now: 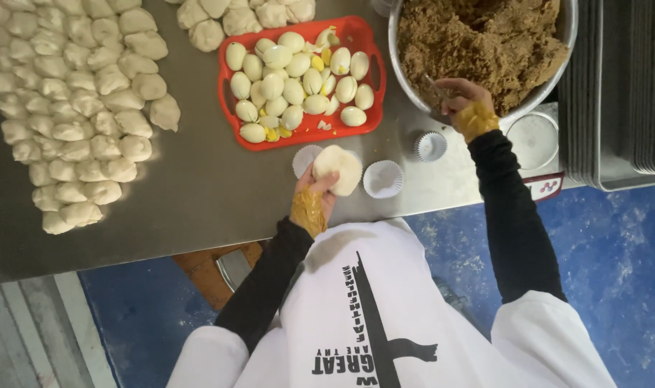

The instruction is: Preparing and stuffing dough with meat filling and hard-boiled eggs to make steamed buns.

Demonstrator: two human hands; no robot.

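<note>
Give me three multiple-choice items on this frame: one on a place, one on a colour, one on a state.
1. Where is the right hand?
A. At the rim of the metal bowl of brown filling
B. On the red tray
C. On the stack of metal trays

2. What colour is the tray that holds the peeled eggs?
A. Blue
B. Red
C. Green

3. What is the state of the left hand?
A. Empty and flat on the table
B. Holding a round of pale dough
C. Holding an egg

Answers:
1 A, the right hand sits at the bowl's edge, against the brown mass.
2 B, its rim and handles are plainly red.
3 B, the fingers cup the dough above the paper cups.
</note>
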